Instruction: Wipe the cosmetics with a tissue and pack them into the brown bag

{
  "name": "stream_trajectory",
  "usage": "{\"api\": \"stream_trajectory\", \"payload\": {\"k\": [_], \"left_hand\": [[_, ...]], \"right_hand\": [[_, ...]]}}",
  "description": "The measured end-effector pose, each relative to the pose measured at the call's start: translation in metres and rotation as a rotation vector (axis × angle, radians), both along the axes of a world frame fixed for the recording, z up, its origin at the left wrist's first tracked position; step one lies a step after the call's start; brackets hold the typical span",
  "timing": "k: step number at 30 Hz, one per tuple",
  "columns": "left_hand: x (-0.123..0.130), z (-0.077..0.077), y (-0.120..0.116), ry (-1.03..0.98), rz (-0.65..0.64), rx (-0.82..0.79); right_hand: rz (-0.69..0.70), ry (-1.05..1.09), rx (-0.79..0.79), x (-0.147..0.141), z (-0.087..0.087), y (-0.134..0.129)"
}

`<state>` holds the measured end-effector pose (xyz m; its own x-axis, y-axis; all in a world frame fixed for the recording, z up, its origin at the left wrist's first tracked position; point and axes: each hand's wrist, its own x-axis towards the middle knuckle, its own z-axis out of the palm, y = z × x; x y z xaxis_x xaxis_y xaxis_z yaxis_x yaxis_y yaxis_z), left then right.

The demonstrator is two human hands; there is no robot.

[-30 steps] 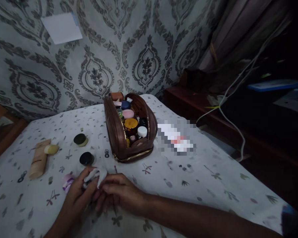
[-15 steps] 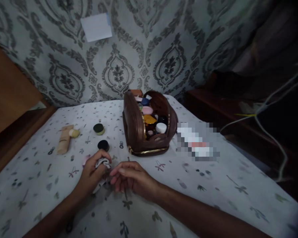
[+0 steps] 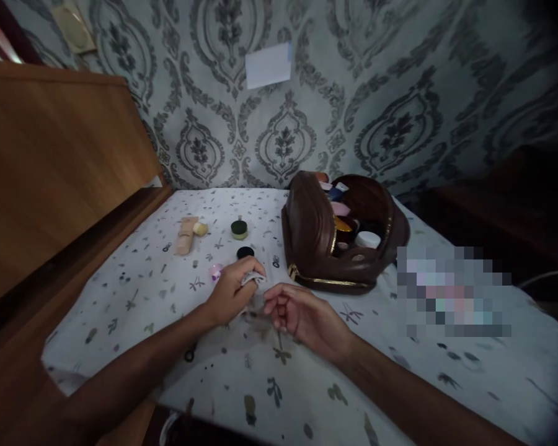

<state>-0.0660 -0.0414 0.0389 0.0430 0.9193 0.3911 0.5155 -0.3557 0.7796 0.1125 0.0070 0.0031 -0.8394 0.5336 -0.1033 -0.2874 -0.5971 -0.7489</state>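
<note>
My left hand (image 3: 235,288) is closed on a crumpled white cloth (image 3: 253,279) with dark marks, bunched between thumb and fingers. Just right of it, my right hand (image 3: 307,316) has its fingers curled in, their tips by a blurred patch below the cloth; whatever they pinch there is too smeared to name. Beyond the left hand lies a black round lid or jar (image 3: 245,252), partly hidden by the fingers. A small pink item (image 3: 216,271) sits left of that hand. Farther back stands a small dark-topped jar (image 3: 239,230).
An open brown cosmetic bag (image 3: 316,260) with gold zips stands at right, holding a white-lidded jar (image 3: 367,240) and several other items. A beige tube (image 3: 186,235) and a small yellowish item (image 3: 201,229) lie at left. A pixelated object (image 3: 451,294) is at right. A wooden panel (image 3: 65,179) borders the left.
The camera view has turned left, so the bag, jars and hands appear farther right. Both hands stay close together, the left still gripping the cloth.
</note>
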Motion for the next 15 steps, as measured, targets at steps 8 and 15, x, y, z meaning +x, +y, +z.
{"api": "stream_trajectory", "payload": {"k": [8,15], "left_hand": [[-0.08,0.026,0.034,0.288,0.504,-0.039],[-0.16,0.045,0.066,0.808,0.59,-0.314]], "right_hand": [[-0.018,-0.008,-0.044,0.001,-0.003,0.008],[-0.006,0.008,-0.027,0.001,-0.003,0.005]]}}
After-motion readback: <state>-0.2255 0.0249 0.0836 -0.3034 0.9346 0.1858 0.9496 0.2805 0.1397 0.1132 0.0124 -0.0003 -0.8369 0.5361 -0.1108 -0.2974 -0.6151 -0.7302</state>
